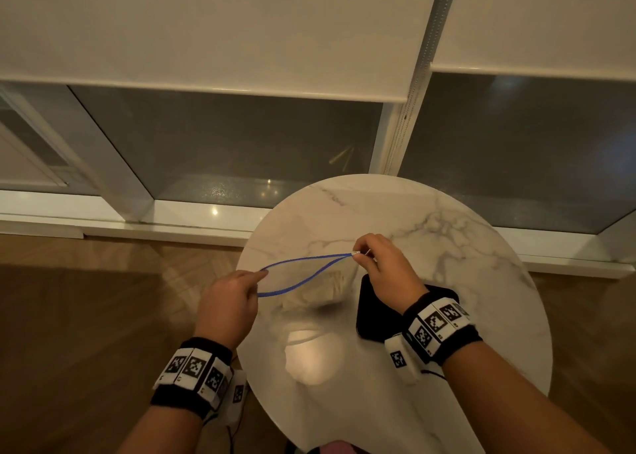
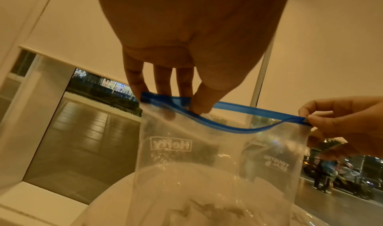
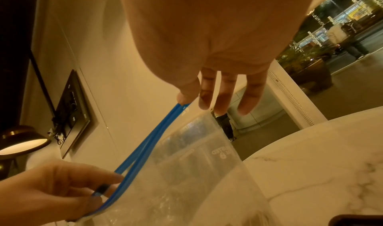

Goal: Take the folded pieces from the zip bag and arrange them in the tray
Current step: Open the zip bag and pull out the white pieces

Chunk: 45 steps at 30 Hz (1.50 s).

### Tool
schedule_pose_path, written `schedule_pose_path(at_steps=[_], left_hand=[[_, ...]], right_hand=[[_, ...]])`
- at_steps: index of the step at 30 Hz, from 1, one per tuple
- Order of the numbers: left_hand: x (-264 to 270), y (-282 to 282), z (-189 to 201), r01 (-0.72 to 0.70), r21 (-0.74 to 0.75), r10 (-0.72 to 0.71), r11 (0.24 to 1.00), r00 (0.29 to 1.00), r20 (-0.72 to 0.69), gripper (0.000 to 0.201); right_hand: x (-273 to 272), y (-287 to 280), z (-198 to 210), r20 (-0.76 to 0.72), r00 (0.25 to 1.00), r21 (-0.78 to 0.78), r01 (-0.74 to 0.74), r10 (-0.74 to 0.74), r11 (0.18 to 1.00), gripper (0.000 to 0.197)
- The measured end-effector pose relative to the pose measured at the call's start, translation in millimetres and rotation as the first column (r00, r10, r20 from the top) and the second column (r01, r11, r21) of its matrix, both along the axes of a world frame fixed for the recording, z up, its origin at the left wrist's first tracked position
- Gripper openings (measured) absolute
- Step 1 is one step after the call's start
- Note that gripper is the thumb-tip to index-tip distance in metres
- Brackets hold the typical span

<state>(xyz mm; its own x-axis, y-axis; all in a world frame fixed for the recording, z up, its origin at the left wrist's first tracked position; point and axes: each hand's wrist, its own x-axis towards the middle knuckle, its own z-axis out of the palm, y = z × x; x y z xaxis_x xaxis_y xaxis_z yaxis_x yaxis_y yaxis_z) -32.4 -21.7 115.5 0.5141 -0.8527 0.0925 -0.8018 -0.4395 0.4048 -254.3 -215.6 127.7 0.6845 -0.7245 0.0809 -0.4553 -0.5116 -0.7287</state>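
Note:
A clear zip bag point(image 1: 309, 292) with a blue zip strip point(image 1: 303, 267) hangs upright over the marble table. Its two blue strips are parted into a narrow loop. My left hand point(image 1: 258, 277) pinches the near strip at the bag's left end; the left wrist view shows its thumb and fingers point(image 2: 199, 105) on that strip. My right hand point(image 1: 359, 253) pinches the bag's right corner point(image 3: 184, 102). Pale folded pieces point(image 2: 207, 211) lie at the bottom of the bag. A black tray point(image 1: 370, 319) sits on the table under my right wrist.
The round marble table point(image 1: 464, 247) stands by a low window sill point(image 1: 172, 212) with roller blinds above. Wooden floor point(image 1: 86, 316) lies to the left. The tray's corner point(image 3: 356, 219) shows at the lower right of the right wrist view.

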Motion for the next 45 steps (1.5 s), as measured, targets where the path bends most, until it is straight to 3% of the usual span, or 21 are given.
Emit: schedule_pose_path(at_steps=[2,5,8,11,15,17,19,22,24,26,28,34,38,42,45], left_hand=[[-10,0,3,-0.032,0.006,0.032,0.999,0.999,0.021,0.049],[-27,2,6,-0.068,-0.004,0.068,0.998,0.998,0.0,0.062],[-41,1,5,-0.053,-0.073,0.044,0.996,0.99,-0.131,0.074],[-49,2,0,-0.026,-0.113,0.005,0.993,0.984,-0.176,0.077],[-48,10,-6,0.0,-0.058,-0.008,0.998,0.989,-0.149,0.069],[-44,13,-8,-0.022,-0.021,0.018,1.0,0.987,-0.161,0.063],[-41,15,-8,-0.041,0.008,0.042,0.999,0.986,-0.163,0.058],[-32,14,-8,-0.036,-0.002,0.036,0.999,0.992,-0.117,0.047],[-26,11,-9,-0.035,0.024,0.037,0.999,0.995,-0.088,0.038],[-20,6,-9,-0.035,0.09,0.04,0.995,0.998,-0.051,0.036],[-15,0,-9,-0.017,0.161,0.017,0.987,1.0,0.002,0.038],[11,-38,9,0.075,0.325,-0.09,0.943,0.995,0.032,0.059],[40,-75,38,0.039,0.306,-0.052,0.951,0.998,0.033,0.064],[57,-92,54,0.007,0.064,-0.014,0.998,0.994,0.112,0.065],[55,-88,46,0.032,-0.015,-0.029,0.999,0.986,0.166,0.063]], right_hand=[[-5,6,-1,-0.023,0.999,-0.082,0.03,-0.032,0.996,0.004],[-5,25,9,-0.006,0.996,-0.311,0.087,-0.093,0.946,0.017],[6,44,22,0.022,0.998,-0.431,-0.047,0.063,0.901,0.019],[19,49,14,-0.16,0.979,-0.482,-0.189,0.126,0.855,0.02],[23,38,8,-0.342,0.939,-0.547,-0.177,-0.025,0.818,0.03],[21,31,7,-0.341,0.94,-0.534,-0.177,-0.019,0.827,0.024],[19,27,5,-0.326,0.941,-0.471,-0.247,0.093,0.847,0.011],[24,28,1,-0.325,0.899,-0.354,-0.404,0.294,0.843,0.019],[28,30,-3,-0.394,0.857,-0.335,-0.47,0.332,0.816,0.025],[33,28,-4,-0.54,0.78,-0.279,-0.521,0.317,0.806,0.027],[37,23,-4,-0.666,0.699,-0.19,-0.498,0.261,0.846,0.031],[64,-17,13,-0.751,0.653,-0.159,-0.327,0.101,0.932,0.046],[88,-47,41,-0.722,0.692,-0.224,-0.231,-0.002,0.947,0.056],[99,-55,59,-0.548,0.825,-0.397,-0.113,-0.137,0.911,0.055],[96,-49,48,-0.448,0.873,-0.472,-0.046,-0.195,0.88,0.049]])
